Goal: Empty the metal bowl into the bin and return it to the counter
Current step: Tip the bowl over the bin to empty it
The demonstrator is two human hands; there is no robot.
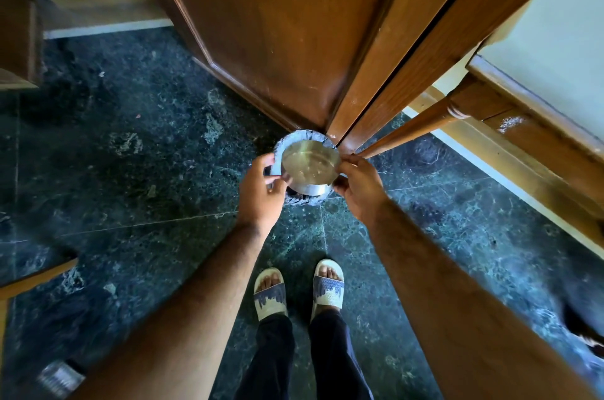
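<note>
Both hands [261, 185] [358, 185] hold the metal bowl [310, 167], hiding most of the bin [295, 139].

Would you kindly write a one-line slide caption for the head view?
Both hands, left hand and right hand, hold the metal bowl over the lined bin beside a wooden door.

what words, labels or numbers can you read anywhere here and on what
None can be read.
Metal bowl, held over the bin by the left hand and right hand: no marking shows.
Sandals: a blue pattern, no letters.
Blurred shiny object at bottom left: too blurred to tell.
</note>
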